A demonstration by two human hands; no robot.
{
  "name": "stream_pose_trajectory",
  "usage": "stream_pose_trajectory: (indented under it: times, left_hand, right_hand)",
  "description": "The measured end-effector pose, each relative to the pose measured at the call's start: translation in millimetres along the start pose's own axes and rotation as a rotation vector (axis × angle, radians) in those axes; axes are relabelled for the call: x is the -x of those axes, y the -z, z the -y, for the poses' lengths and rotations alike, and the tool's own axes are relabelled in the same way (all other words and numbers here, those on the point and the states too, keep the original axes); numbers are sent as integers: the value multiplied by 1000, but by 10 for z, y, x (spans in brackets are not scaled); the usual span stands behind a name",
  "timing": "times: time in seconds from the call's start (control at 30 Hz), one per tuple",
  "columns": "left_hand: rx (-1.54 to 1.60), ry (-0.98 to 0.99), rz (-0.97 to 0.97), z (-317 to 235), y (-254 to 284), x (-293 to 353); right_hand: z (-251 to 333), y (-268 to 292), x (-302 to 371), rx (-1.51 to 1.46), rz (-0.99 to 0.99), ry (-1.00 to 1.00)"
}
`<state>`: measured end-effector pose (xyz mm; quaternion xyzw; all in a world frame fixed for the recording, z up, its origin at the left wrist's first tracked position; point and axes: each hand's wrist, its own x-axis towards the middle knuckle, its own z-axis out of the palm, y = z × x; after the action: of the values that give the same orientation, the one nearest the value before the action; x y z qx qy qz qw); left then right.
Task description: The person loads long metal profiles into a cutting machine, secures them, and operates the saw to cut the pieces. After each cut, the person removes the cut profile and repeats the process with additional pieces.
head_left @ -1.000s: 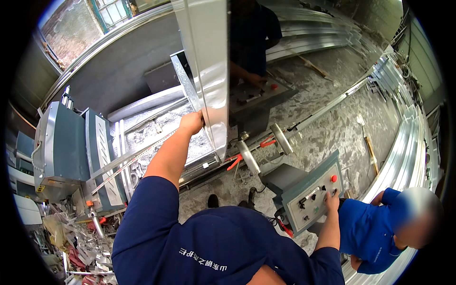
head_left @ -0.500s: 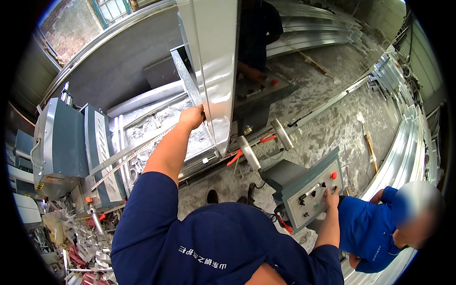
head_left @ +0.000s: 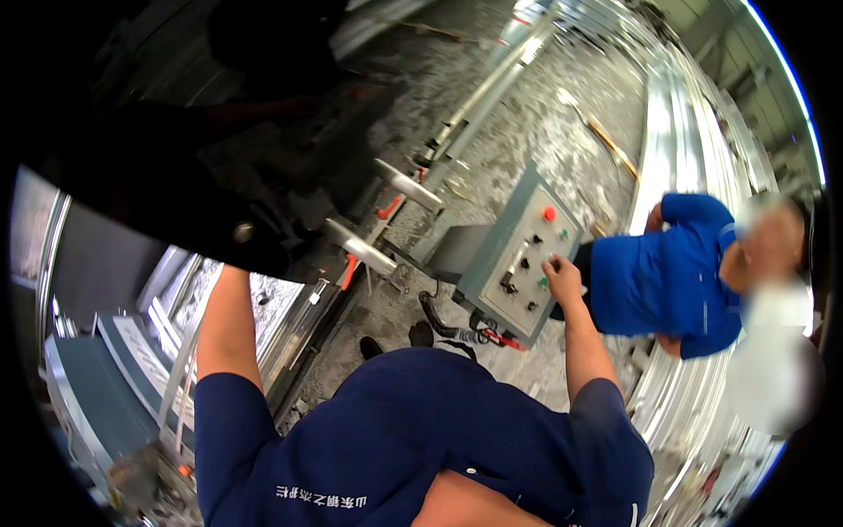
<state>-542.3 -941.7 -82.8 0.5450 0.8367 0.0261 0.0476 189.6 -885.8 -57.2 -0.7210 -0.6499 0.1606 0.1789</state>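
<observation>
My right hand (head_left: 562,279) is at the sloped face of a grey control box (head_left: 516,299), with thumb and fingers closed around a small control knob that they mostly cover. Beside it on the panel sit a red push button (head_left: 549,213), several black knobs (head_left: 525,263) and green buttons. My left forearm (head_left: 230,325) reaches forward at the left, but the hand is hidden behind a large dark, glossy panel (head_left: 167,158). Past that arm lies the light, shavings-covered bed (head_left: 274,297) of a machine.
Two metal rollers (head_left: 362,249) with red levers (head_left: 349,270) stand between panel and control box. A co-worker in a blue shirt (head_left: 654,279) is at the right, before long metal profiles (head_left: 672,132). A wooden-handled tool (head_left: 610,147) lies on the floor. A grey machine housing (head_left: 88,386) stands at lower left.
My view has turned to the right. The dark panel now covers my left hand, which earlier showed at the edge of the panel. My right hand stays at the control box.
</observation>
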Motion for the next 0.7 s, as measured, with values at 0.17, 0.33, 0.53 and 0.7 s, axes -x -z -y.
stream_pose_trajectory:
  times: [0.17,0.33,0.53,0.7]
  left_hand:
    - [-21,-481,-242,-121,39,-121]
    - [-216,-389,-352,388,-457,-245]
    - [-183,-154,-144,98,-185,-100]
    - [20,30,48,-497,389,130]
  right_hand:
    - [77,224,606,64,165,-76]
    - [45,196,840,72,343,-39]
    - [2,128,966,246,356,17]
    - [-64,94,970,306,426,-12]
